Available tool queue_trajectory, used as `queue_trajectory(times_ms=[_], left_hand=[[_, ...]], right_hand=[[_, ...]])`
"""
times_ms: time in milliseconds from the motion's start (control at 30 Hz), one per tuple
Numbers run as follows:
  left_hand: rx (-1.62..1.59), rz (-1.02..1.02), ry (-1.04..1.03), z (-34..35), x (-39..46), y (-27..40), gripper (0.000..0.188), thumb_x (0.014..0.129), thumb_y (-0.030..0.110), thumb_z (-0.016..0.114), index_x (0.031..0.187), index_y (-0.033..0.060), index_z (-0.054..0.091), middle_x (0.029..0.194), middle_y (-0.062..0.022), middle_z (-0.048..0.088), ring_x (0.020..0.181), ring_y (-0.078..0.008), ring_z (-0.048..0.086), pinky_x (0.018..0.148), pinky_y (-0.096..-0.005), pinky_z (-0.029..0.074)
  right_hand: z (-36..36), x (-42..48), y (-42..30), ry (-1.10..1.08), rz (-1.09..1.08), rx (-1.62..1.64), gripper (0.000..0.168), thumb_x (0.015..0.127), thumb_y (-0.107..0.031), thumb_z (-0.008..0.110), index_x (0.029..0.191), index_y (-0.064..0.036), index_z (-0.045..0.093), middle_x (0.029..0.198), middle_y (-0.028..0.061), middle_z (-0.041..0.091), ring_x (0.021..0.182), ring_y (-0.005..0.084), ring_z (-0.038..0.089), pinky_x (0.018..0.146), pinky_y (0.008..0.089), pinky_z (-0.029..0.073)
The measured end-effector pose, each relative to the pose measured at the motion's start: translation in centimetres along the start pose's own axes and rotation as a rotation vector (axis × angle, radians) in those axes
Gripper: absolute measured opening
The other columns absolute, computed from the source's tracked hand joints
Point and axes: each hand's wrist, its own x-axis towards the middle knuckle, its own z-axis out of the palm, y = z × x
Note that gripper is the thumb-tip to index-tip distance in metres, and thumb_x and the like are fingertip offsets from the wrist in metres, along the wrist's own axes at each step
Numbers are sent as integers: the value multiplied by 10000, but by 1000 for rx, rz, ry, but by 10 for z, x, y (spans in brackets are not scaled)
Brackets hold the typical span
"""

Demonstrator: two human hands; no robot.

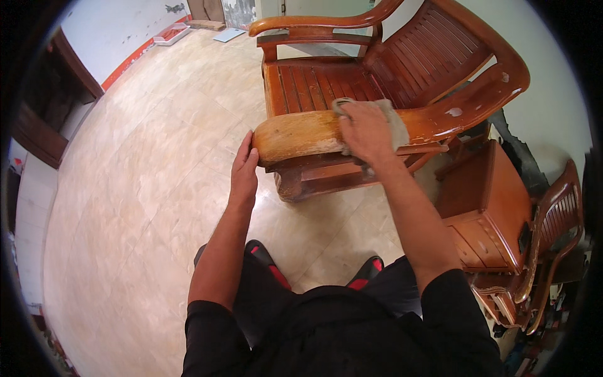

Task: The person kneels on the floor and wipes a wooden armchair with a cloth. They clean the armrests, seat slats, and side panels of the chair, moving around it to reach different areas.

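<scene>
A slatted wooden armchair (pixel 325 85) stands before me, its near armrest (pixel 297 134) pointing left. The finish is worn pale on the front part of that armrest, with bare wood along its lower side. My right hand (pixel 367 129) presses a grey-beige cloth (pixel 399 127) onto the top of the armrest, about midway along. Part of the cloth hangs down the near side, and the palm hides the rest. At the armrest's rounded front end, my left hand (pixel 245 162) grips the wood, thumb on the near side. Its fingertips are partly hidden.
To the right sit a brown wooden cabinet (pixel 490 207) and another wooden chair (pixel 558 217), close to the wall. Tiled floor (pixel 132 188) spreads to the left. A white tray (pixel 172 35) with reddish contents and a flat pale panel (pixel 229 35) lie near the far wall.
</scene>
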Motion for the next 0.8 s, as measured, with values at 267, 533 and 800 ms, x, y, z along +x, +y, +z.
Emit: queue_trajectory(times_ms=[267, 533, 800], left_hand=[[-151, -90, -28, -9, 9, -5, 571, 1097, 150, 553, 1632, -8, 432, 1608, -116, 538, 1493, -220, 473, 1249, -345, 335], [-196, -46, -11, -9, 7, 8, 526, 1097, 86, 521, 1610, -10, 458, 1610, -131, 529, 1480, -236, 504, 1238, -371, 385], [-213, -34, 6, -23, 4, 6, 520, 1146, 202, 462, 1591, -67, 454, 1629, -211, 502, 1529, -300, 468, 1284, -441, 357]], right_hand=[[47, 40, -158, -360, -116, -64, 303, 949, -303, 639, 1175, -148, 769, 1234, 101, 751, 1229, 311, 683, 1140, 547, 432], [52, 23, -147, -236, -241, 85, 297, 947, -245, 607, 1164, -123, 770, 1207, 103, 745, 1278, 291, 636, 1228, 535, 366], [6, -9, 0, 77, -14, 23, 315, 972, -280, 591, 1137, -69, 757, 1166, 158, 751, 1177, 362, 678, 1100, 539, 471]])
